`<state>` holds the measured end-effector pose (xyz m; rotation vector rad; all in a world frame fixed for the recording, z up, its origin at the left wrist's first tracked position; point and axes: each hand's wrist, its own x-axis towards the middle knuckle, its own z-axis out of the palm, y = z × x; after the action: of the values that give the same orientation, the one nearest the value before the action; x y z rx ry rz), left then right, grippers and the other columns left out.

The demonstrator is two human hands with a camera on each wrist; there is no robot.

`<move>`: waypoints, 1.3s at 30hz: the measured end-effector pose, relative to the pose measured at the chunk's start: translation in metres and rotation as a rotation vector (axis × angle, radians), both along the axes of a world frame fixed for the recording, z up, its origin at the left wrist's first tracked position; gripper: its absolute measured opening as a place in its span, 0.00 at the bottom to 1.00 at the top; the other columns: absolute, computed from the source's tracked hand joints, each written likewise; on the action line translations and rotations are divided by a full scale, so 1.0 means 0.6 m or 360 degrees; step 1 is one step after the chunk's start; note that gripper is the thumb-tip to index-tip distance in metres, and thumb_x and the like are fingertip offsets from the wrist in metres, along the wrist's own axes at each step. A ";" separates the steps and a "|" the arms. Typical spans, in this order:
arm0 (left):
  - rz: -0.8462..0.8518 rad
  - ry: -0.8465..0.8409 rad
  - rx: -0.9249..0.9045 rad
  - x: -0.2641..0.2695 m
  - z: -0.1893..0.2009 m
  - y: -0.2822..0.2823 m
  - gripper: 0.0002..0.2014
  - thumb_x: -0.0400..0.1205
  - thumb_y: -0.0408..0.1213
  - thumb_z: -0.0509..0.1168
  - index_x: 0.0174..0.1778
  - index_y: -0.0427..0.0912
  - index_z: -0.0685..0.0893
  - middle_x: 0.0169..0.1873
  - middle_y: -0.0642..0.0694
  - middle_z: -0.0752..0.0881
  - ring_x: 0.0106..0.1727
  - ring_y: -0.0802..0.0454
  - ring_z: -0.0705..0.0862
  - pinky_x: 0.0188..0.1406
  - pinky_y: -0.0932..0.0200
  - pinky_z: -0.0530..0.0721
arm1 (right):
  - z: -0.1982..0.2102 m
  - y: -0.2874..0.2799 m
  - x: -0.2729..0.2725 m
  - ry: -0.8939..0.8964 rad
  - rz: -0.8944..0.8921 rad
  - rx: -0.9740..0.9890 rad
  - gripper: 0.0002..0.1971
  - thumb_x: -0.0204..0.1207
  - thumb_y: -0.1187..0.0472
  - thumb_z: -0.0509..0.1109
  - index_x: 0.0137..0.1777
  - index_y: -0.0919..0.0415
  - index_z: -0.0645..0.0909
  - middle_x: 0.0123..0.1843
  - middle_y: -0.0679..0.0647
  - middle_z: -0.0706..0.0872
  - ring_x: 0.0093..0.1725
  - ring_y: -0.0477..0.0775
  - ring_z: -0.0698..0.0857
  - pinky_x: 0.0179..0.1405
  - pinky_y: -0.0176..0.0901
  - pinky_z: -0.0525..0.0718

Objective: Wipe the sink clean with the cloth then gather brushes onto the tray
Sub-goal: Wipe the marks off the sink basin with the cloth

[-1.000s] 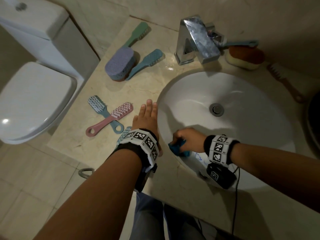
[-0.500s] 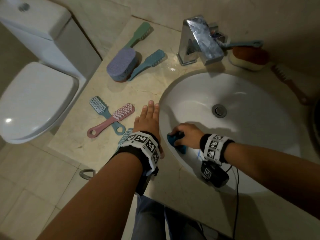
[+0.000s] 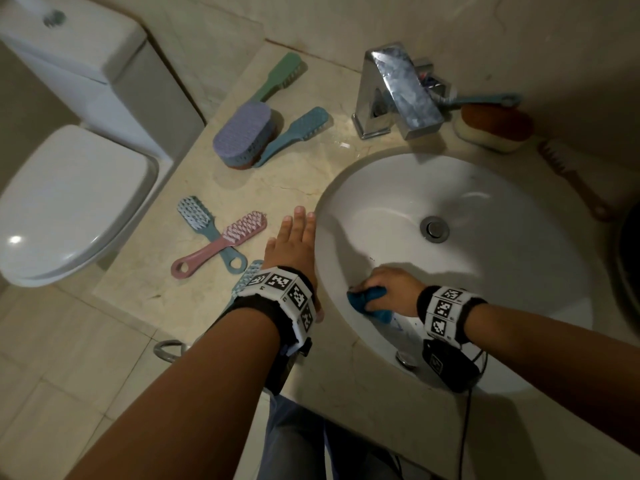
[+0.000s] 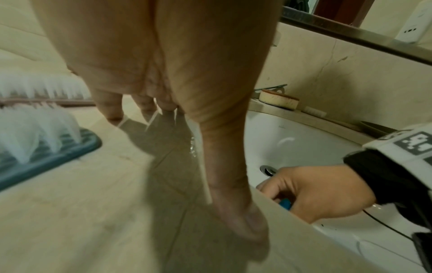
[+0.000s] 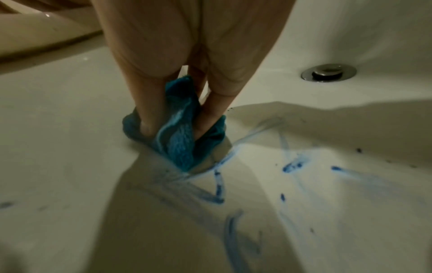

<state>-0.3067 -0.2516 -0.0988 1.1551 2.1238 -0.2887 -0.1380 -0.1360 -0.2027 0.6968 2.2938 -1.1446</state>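
Note:
My right hand (image 3: 388, 289) grips a bunched blue cloth (image 3: 369, 301) and presses it on the near left wall of the white sink (image 3: 485, 202). In the right wrist view the cloth (image 5: 180, 140) is pinched between my fingers (image 5: 149, 110), beside smeared blue marks (image 5: 292, 164) on the basin. My left hand (image 3: 294, 244) lies flat and open on the counter at the sink's left rim. A pink brush (image 3: 221, 245) crosses a blue brush (image 3: 204, 230) left of it. A purple block brush (image 3: 242, 133), a green brush (image 3: 277, 79) and a teal brush (image 3: 294, 133) lie further back.
A chrome tap (image 3: 398, 91) stands behind the sink, with a brown-topped sponge (image 3: 491, 129) and a brown brush (image 3: 571, 178) to its right. Another light blue brush (image 3: 244, 280) lies under my left wrist. A white toilet (image 3: 69, 202) stands left of the counter.
My right hand has slid the cloth leftward and a little up the basin wall. My left hand has stayed flat on the counter.

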 end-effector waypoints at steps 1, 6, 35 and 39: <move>0.0000 0.0005 -0.0002 0.000 0.000 0.000 0.67 0.66 0.41 0.81 0.80 0.42 0.29 0.81 0.45 0.28 0.83 0.45 0.35 0.82 0.46 0.48 | -0.004 0.007 -0.003 -0.0011 -0.0008 0.0022 0.21 0.70 0.60 0.76 0.64 0.49 0.83 0.49 0.49 0.76 0.53 0.48 0.74 0.51 0.30 0.68; -0.0017 0.0012 -0.0059 0.000 0.000 0.003 0.73 0.59 0.43 0.84 0.80 0.42 0.28 0.81 0.45 0.28 0.83 0.45 0.35 0.82 0.46 0.48 | -0.039 0.042 -0.037 0.0065 -0.0433 0.0304 0.17 0.72 0.64 0.74 0.61 0.57 0.85 0.53 0.58 0.84 0.52 0.55 0.82 0.50 0.30 0.71; 0.0038 0.0026 0.0025 0.001 -0.008 0.001 0.54 0.77 0.36 0.70 0.81 0.42 0.30 0.81 0.45 0.30 0.84 0.46 0.36 0.82 0.46 0.50 | -0.035 0.068 -0.015 -0.0039 -0.0194 0.0511 0.18 0.77 0.68 0.66 0.67 0.58 0.82 0.63 0.64 0.78 0.64 0.63 0.78 0.62 0.36 0.69; 0.0031 0.0043 0.0008 0.000 -0.007 0.002 0.53 0.78 0.36 0.70 0.81 0.42 0.30 0.81 0.45 0.29 0.84 0.46 0.36 0.84 0.47 0.50 | -0.021 0.019 -0.012 0.0006 0.0090 0.0309 0.20 0.74 0.63 0.71 0.66 0.54 0.82 0.57 0.62 0.79 0.59 0.60 0.77 0.54 0.34 0.68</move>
<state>-0.3067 -0.2502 -0.1031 1.1391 2.1591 -0.2915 -0.1449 -0.1243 -0.2154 0.6957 2.4334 -0.9067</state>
